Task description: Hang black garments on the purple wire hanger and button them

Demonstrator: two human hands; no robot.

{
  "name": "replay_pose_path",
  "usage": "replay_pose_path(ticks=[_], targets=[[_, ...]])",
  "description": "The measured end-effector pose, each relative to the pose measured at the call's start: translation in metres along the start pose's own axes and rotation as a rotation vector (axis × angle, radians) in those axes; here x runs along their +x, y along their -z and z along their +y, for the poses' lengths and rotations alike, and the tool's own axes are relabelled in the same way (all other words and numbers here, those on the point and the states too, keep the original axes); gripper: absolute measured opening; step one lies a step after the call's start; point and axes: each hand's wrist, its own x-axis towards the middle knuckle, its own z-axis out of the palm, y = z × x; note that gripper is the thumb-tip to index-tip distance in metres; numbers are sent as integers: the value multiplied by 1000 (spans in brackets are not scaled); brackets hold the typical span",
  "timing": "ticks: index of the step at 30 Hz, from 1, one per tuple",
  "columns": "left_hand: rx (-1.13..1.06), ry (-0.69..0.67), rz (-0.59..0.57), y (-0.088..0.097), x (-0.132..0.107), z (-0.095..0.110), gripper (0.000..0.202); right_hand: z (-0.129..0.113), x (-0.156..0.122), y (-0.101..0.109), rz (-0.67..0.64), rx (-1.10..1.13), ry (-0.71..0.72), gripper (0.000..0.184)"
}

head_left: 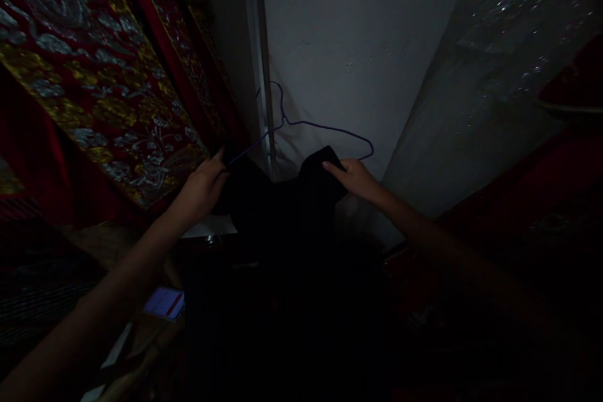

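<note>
A black garment [287, 220] hangs in the middle of the view, its lower part lost in darkness. Its left shoulder is gripped by my left hand [206, 183], where the wire enters the cloth. My right hand [353, 177] pinches the right shoulder between thumb and fingers. The purple wire hanger [325, 126] reaches into the left shoulder, while its right end shows bare above my right hand. The hanger's hook is at a thin upright metal pole [264, 56]; whether it hangs from anything there I cannot tell.
Red cloth embroidered in gold and silver [108, 75] hangs at the left. Clear plastic sheeting [499, 69] covers the right side, with red fabric [577, 78] by it. A pale wall [339, 31] stands behind. A small lit card or screen [164, 303] lies at lower left.
</note>
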Motion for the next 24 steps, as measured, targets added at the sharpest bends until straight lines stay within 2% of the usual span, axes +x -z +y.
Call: replay_pose_path(ticks=[3,6,9,12,15,18,20,21,24], targets=[[-113,-58,82,-6,21,11,20,-4,-15,-15,-97,109,56,53],[-151,-3,159,-13,38,11,28,-1,-32,-20,-28,114,164,39],[-120,25,139,-17,42,2,32,11,-49,-14,212,44,192,35],[-65,39,138,-16,38,-2,34,28,-54,-5,480,44,137,36],[-50,24,142,-15,35,3,36,40,-43,2,648,99,74,32],[-73,-3,130,-16,34,10,36,43,-18,11,808,244,37,33],[-75,-17,139,-15,32,9,37,43,1,22,777,404,1,36],[-76,-29,144,-13,32,6,37,41,10,28,685,485,-22,38],[-96,-73,137,-8,32,-6,37,30,29,44,258,622,-64,42]])
